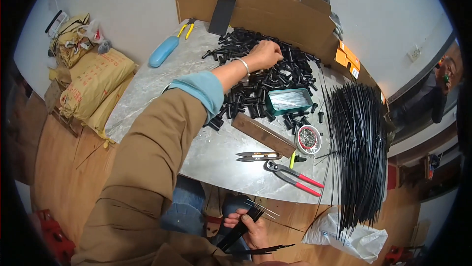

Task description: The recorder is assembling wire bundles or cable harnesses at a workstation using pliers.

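While the left hand (265, 54) is stretched over the grey surface (216, 160) in the head view, its fingers bend down into a heap of black plastic pieces (268, 79); whether that grip has caught one cannot be told. Below the near edge, the right hand (250, 225) has its grip clenched around a small bundle of black rods (233, 236), pale thin tips poking out past the fingers. A far bigger sheaf of rods (358, 148) lies along the right side, with a green tray (292, 111) between it and the heap's middle. The step in hand seems to be picking from the heap; the next move calls for singling out one piece while keeping the bundle steady.
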Motion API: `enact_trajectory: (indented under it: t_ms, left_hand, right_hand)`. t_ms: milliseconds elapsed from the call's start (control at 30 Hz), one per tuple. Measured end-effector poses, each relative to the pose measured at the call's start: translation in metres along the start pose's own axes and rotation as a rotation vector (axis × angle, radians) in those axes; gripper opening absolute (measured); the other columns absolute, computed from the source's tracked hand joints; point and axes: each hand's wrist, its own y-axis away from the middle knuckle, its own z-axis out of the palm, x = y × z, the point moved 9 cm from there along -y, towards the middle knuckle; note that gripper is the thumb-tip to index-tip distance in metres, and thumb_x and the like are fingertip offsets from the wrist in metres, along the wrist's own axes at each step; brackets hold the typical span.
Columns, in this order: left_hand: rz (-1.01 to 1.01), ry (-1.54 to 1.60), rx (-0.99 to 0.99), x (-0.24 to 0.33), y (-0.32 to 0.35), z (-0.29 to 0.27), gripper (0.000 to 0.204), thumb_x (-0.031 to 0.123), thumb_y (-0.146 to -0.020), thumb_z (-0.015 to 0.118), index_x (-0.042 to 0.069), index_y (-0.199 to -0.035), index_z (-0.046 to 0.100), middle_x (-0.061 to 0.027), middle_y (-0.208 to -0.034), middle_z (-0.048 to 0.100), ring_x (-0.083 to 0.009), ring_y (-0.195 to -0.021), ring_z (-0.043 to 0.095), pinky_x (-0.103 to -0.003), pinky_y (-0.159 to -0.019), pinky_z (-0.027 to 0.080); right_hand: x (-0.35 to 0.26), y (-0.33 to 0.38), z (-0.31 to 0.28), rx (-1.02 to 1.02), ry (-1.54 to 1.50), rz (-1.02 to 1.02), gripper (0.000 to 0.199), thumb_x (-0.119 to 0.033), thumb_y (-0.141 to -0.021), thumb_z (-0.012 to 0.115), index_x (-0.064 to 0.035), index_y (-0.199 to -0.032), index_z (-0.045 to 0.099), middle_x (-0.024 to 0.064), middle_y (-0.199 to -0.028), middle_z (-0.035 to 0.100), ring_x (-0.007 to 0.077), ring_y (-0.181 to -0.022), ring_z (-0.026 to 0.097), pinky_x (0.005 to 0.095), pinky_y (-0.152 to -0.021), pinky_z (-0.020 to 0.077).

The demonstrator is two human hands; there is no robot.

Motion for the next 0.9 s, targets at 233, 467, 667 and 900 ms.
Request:
enact_trajectory:
  t_ms: [233,467,667,900]
  left_hand:
    - [0.349,-0.451,0.113,0.026,-0.053,0.067,0.027,0.002,-0.078,0.058,0.01,-0.103,0.067,-0.0105,-0.122,0.054,-0.0309,-0.116,0.048,-0.045,-0.092,0.043]
    - [0.305,-1.084,-0.121,0.007,-0.066,0.123,0.025,0.01,-0.076,0.061,0.012,-0.1,0.068,-0.0083,-0.117,0.054,-0.0271,-0.119,0.044,-0.046,-0.085,0.041]
    - [0.398,-0.499,0.211,0.045,-0.042,0.027,0.016,0.022,-0.079,0.065,0.017,-0.094,0.069,-0.0096,-0.096,0.055,-0.0287,-0.097,0.056,-0.042,-0.079,0.046]
    - [-0.311,1.014,0.02,-0.018,0.032,-0.067,0.036,0.018,-0.094,0.055,0.015,-0.127,0.043,-0.0107,-0.098,0.062,-0.0225,-0.085,0.063,-0.038,-0.074,0.053]
  right_hand:
    - [-0.012,0.001,-0.013,0.05,-0.057,0.064,0.023,-0.005,-0.092,0.052,0.0083,-0.111,0.053,0.0266,-0.101,0.062,0.0367,-0.094,0.064,0.0459,-0.087,0.052]
    - [-0.013,-0.002,-0.029,0.079,-0.193,0.045,0.018,-0.004,-0.09,0.057,0.0052,-0.105,0.055,0.0261,-0.094,0.063,0.0339,-0.085,0.065,0.0448,-0.082,0.0531]
    - [-0.016,0.001,-0.025,0.033,-0.136,0.022,0.025,-0.011,-0.089,0.061,0.0045,-0.107,0.054,0.0241,-0.093,0.064,0.0368,-0.086,0.065,0.0488,-0.082,0.0537]
    - [-0.01,0.005,-0.012,-0.079,-0.079,-0.059,0.026,-0.015,-0.089,0.062,0.0037,-0.106,0.055,0.0223,-0.09,0.065,0.0358,-0.083,0.067,0.0483,-0.077,0.0561]
